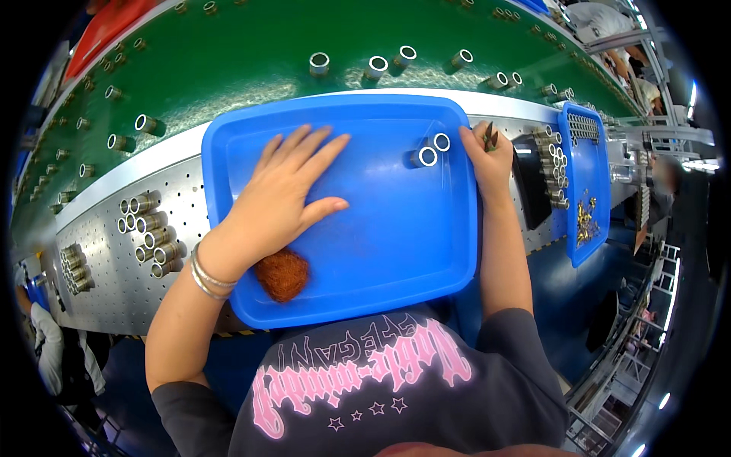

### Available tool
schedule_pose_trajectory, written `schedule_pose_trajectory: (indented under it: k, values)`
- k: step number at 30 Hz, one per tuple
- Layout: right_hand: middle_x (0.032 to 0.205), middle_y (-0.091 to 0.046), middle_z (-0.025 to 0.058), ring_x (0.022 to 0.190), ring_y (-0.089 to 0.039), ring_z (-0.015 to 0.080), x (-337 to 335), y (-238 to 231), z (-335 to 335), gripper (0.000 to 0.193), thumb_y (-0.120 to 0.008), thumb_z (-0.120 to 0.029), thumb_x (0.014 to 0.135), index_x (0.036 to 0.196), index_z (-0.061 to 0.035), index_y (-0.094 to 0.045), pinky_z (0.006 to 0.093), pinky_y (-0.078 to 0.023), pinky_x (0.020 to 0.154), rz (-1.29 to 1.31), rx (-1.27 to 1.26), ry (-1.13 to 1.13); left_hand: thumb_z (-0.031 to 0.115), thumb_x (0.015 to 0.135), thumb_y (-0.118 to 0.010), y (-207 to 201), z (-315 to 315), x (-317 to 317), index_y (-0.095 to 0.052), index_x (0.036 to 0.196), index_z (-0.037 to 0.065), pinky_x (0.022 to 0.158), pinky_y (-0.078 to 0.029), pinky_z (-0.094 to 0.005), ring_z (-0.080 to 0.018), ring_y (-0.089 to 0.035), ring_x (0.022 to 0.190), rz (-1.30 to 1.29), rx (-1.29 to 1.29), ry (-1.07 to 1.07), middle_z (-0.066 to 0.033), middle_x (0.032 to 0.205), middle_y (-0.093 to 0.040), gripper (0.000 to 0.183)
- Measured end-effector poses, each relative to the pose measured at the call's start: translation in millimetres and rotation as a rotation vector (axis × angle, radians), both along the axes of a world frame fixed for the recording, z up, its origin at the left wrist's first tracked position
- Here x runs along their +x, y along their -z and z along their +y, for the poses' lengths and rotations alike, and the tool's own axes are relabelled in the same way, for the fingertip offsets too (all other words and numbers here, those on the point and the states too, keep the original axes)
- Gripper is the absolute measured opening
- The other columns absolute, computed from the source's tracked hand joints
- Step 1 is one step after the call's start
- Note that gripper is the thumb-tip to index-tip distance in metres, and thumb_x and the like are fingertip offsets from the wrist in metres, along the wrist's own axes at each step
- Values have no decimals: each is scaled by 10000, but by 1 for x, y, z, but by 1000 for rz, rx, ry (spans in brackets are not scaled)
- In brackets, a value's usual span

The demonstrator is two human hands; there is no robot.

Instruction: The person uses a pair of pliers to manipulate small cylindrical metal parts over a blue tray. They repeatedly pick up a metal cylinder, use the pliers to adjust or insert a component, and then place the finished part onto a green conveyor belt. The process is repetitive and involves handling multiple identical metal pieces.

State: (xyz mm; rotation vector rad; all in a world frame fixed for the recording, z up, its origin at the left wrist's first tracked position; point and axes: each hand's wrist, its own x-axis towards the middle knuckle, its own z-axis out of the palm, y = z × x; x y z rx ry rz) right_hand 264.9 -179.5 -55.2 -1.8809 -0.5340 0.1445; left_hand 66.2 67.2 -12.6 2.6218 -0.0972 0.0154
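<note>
Head view: left hand (285, 190) lies flat, fingers spread, on the blue tray (396, 251); right hand (487, 156) grips its far-right rim. The tray looks rigid, light and smooth; hold it by the rims. Two metal sleeves (428, 151) lie loose between the hands.

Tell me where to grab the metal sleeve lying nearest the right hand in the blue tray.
Pinch the metal sleeve across its round outer wall, coming from above. It lies on its side beside a second sleeve in the blue tray, open end showing, so its curved flanks are free.
</note>
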Motion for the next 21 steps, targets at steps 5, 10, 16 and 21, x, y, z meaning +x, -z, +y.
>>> schedule_pose_trajectory:
  k: [5,10,16,21]
  values:
    - [541,-343,-58,536,-295,37,-3,-2,3,391,-670,-101,775,557,-80,-346,210,-243,481,24,22,7,446,789,-579,5,-39,31,-391,1330,113,1060,-217,-501,-353,-316,1271,-62,-77,195,-161,1357,-375,662]
    - [535,-366,-53,538,-321,40,-1,-1,1,386,-685,-127,766,557,-73,-365,213,-267,484,25,3,-4,461,806,-560,4,-65,5,-461,1271,113,1049,-226,-515,-336,-338,1260,-6,-123,400,-145,1307,-431,589]
    - [561,-405,-41,557,-348,41,-3,-5,3,337,-676,-159,790,599,-52,-420,213,-297,493,-71,-22,15,281,757,-652,-25,-44,-40,-611,1104,117,994,-336,-465,-346,-433,1191,98,-279,271,-131,1247,-504,386]
    - [730,-590,25,638,-531,69,-1,-9,0,188,-630,-166,833,827,9,-561,204,-414,580,4,56,188,12,708,-630,-29,-7,-66,-661,970,37,905,-425,-384,-320,-536,1076,-99,-148,-177,-132,1120,-592,265]
